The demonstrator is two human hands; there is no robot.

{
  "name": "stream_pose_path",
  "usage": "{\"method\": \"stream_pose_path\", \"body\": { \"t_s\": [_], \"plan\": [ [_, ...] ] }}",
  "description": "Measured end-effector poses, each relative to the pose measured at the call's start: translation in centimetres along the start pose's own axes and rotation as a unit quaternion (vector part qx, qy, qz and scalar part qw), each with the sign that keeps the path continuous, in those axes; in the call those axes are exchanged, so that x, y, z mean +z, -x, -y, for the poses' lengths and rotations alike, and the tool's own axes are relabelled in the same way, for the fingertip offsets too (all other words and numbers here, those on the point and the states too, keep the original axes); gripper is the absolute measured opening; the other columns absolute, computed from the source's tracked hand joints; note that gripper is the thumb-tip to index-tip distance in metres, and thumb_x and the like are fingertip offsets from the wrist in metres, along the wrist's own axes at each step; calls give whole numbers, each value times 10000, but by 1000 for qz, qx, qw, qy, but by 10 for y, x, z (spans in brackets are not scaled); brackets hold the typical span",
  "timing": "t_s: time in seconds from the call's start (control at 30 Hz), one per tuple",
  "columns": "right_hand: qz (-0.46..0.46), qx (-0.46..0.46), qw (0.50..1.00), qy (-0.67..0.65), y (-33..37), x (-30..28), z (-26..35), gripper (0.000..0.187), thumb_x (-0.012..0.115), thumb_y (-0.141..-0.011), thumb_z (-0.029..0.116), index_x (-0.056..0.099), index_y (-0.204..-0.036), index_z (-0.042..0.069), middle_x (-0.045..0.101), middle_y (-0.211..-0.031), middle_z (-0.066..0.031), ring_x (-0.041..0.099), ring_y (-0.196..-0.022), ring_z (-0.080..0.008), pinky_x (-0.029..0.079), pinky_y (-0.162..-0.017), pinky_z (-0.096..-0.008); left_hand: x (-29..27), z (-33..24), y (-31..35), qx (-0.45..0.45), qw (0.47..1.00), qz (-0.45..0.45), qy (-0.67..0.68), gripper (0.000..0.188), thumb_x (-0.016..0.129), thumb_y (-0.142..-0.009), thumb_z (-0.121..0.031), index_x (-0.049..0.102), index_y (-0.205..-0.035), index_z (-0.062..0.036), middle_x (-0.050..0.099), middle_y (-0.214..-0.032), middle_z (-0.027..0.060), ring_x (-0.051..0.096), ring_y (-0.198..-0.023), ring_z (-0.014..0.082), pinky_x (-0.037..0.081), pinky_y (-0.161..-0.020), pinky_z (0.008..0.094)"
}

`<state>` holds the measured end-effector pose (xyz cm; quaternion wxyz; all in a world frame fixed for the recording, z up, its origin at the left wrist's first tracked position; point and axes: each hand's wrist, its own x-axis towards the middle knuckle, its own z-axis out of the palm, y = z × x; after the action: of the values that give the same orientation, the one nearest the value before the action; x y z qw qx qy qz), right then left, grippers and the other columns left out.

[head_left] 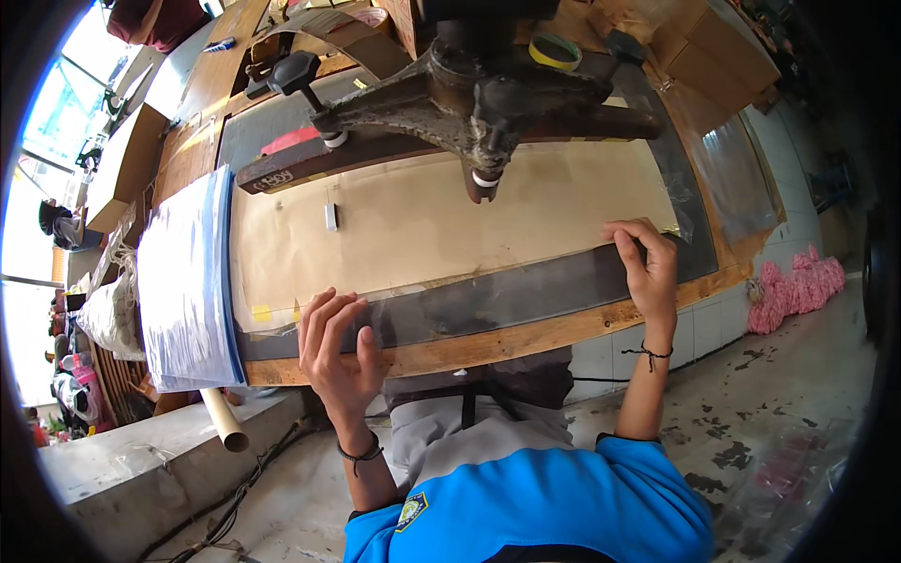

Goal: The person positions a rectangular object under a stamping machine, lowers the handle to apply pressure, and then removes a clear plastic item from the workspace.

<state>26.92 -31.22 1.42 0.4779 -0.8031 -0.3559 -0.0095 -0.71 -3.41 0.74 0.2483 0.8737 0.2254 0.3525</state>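
A large tan sheet [404, 235] lies on the dark work surface [526, 297], with what looks like clear film along its near edge. My left hand [336, 357] is over the near left edge of the table, fingers loosely bent and thumb apart, holding nothing visible. At the sheet's near right corner, the thumb and forefinger of my right hand [649, 267] are pinched together. Whether film is between them is too fine to see. A small grey-white block [331, 217] rests on the sheet. Above the sheet's far side hangs a dark metal clamp frame [441, 98] with a long bar.
A stack of clear plastic sheets [188, 281] with a blue edge overhangs the table's left. Yellow tape [555, 52] and a cardboard box [713, 61] are at the back. A cardboard tube [225, 422] juts out below left. Pink strands [798, 291] lie right. Another person [160, 21] is far left.
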Motion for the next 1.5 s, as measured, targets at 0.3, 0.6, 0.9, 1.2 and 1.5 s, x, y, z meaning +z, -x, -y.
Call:
{"method": "stream_pose_path", "body": {
  "t_s": [0.3, 0.6, 0.9, 1.2, 1.5],
  "plan": [
    [22, 1, 998, 66, 3, -1, 2, 237, 663, -1048, 234, 757, -1053, 16, 691, -829, -64, 635, -785, -154, 489, -746, -305, -5, 0, -1, -33, 996, 62, 47, 232, 702, -868, -129, 773, -1075, -53, 728, -1187, 126, 621, -1273, 386, 442, -1143, 551],
    [19, 37, 998, 51, 4, -1, 1, 256, 670, -1043, 244, 757, -1051, 3, 692, -851, -68, 648, -811, -157, 496, -761, -300, -3, 2, -1, -31, 998, 35, 38, 194, 684, -873, -74, 768, -1044, -35, 739, -1122, 137, 662, -1217, 390, 464, -1133, 558],
    [6, 46, 999, -1, 7, -1, -1, 261, 676, -1040, 235, 758, -1026, -12, 707, -871, -81, 651, -822, -168, 500, -775, -309, 0, 2, -1, -42, 998, 11, 36, 185, 684, -864, -43, 767, -1029, -26, 742, -1097, 149, 679, -1194, 396, 486, -1110, 559],
    [14, 29, 999, 15, 3, -1, 2, 223, 682, -1029, 204, 758, -1024, -5, 715, -853, -84, 657, -834, -180, 502, -770, -315, -1, -2, -5, -47, 998, 24, 25, 175, 690, -865, -22, 772, -1019, -24, 748, -1086, 142, 677, -1198, 388, 487, -1115, 545],
    [20, 16, 999, 32, 4, 0, 6, 202, 679, -1026, 181, 754, -1020, -7, 724, -869, -88, 655, -852, -200, 503, -788, -323, -4, -3, -4, -57, 998, 30, 25, 203, 667, -890, -71, 764, -1058, -9, 740, -1149, 155, 662, -1241, 396, 486, -1113, 507]
  ]
}}
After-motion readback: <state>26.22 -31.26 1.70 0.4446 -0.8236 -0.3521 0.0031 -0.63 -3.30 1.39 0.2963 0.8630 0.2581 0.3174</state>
